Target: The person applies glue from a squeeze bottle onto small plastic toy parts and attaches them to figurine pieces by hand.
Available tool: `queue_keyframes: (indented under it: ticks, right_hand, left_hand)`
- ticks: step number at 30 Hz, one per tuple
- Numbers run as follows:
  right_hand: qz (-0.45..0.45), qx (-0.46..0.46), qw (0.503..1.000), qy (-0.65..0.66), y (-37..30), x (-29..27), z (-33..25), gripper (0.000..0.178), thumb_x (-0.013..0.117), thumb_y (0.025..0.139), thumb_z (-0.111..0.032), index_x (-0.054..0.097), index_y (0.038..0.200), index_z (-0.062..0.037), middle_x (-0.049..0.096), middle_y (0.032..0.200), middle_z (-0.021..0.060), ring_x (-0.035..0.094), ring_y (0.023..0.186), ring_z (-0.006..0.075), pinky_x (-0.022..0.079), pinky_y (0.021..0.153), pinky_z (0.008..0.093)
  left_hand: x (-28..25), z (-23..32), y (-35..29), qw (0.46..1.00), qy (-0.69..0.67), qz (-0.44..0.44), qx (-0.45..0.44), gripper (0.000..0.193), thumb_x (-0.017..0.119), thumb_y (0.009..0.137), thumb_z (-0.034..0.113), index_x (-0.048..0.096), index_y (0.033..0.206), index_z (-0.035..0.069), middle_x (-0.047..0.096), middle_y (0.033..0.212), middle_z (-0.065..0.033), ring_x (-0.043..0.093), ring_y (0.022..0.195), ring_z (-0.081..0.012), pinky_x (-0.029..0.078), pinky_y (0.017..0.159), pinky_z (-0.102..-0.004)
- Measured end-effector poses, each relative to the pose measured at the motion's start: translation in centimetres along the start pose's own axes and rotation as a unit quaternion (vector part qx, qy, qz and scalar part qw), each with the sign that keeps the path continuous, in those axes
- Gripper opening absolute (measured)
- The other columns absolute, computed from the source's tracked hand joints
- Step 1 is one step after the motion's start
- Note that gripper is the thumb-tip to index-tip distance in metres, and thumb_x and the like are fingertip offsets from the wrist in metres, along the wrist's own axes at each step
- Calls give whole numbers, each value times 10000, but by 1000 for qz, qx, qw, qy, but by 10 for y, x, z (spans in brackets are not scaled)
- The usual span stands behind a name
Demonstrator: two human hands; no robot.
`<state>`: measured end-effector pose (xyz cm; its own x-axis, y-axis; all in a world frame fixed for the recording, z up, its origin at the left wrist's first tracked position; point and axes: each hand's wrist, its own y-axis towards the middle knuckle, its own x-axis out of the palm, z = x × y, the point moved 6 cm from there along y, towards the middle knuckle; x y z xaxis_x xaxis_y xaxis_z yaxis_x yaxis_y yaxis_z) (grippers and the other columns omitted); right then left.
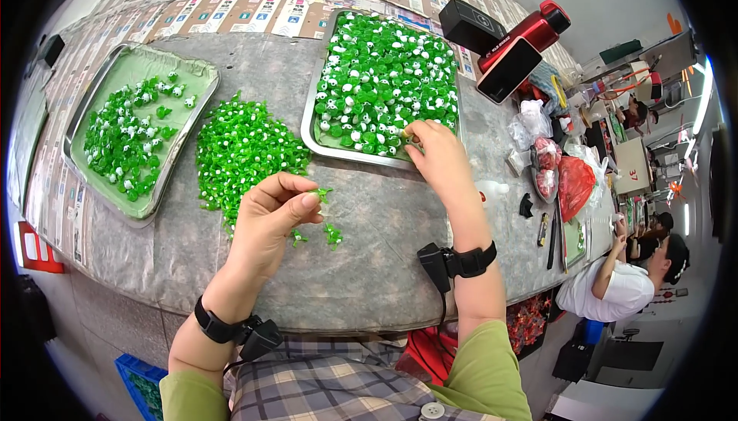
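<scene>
My left hand (270, 217) is closed, pinching a small green plastic piece (324, 193) between thumb and forefinger above the table. Just below it lie two loose green pieces, one of them the spiky piece (333, 236). Beside this hand spreads a heap of small green and white pieces (250, 148). My right hand (437, 153) is at the near edge of a metal tray (309, 125) full of green pieces with white, dark-dotted balls (388, 75). Its thumb and forefinger are pinched together over those pieces; what is between them is too small to make out.
A second tray (201, 86) with fewer green pieces stands at the left. Beyond the full tray are a black box (470, 25), a red bottle (530, 35) and a phone (509, 69). Plastic bags (575, 183) lie at the right, where another person (621, 286) sits.
</scene>
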<state>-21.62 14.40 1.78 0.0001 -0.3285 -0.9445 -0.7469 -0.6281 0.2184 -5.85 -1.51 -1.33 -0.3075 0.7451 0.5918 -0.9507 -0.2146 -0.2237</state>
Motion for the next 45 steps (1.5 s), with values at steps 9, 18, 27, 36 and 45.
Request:
queue_keyframes:
  ticks: [9, 18, 27, 36, 45]
  right_hand:
    - [-6, 12, 1000, 3, 1, 7, 7, 201, 582, 652, -61, 453, 805, -41, 534, 787, 116, 520, 768, 282, 420, 658, 366]
    - [13, 23, 1000, -2, 4, 1, 5, 191, 577, 648, -54, 440, 779, -30, 535, 750, 119, 531, 735, 277, 428, 634, 362]
    - [-69, 63, 855, 511, -20, -4, -50, 195, 597, 690, -23, 474, 841, -16, 540, 783, 23, 539, 721, 85, 435, 669, 214]
    - [-210, 31, 744, 634, -29, 19, -91, 232, 567, 724, -18, 467, 934, -16, 536, 824, 18, 524, 764, 79, 422, 694, 218]
    - [-176, 65, 662, 726, -37, 30, -82, 189, 528, 795, -115, 520, 945, 0, 569, 773, 43, 548, 700, 91, 463, 649, 225]
  left_hand:
    - [2, 0, 0, 1000, 9, -13, -8, 121, 589, 748, 95, 547, 839, 28, 561, 736, -19, 531, 654, -84, 463, 622, -223]
    - [2, -2, 0, 1000, 8, -15, -15, 119, 590, 748, 96, 547, 837, 31, 559, 740, -17, 529, 663, -80, 464, 620, -226]
    - [5, -4, -3, 999, 15, -37, -17, 130, 588, 747, 92, 540, 851, 30, 565, 741, -26, 542, 670, -92, 466, 617, -227]
    - [8, -8, 0, 999, 3, -27, -33, 126, 577, 754, 86, 530, 851, 20, 575, 785, -55, 571, 724, -126, 490, 634, -242]
    - [5, -5, 1, 1000, -13, -22, 9, 129, 555, 770, 95, 519, 873, 27, 576, 791, -67, 575, 723, -147, 494, 619, -246]
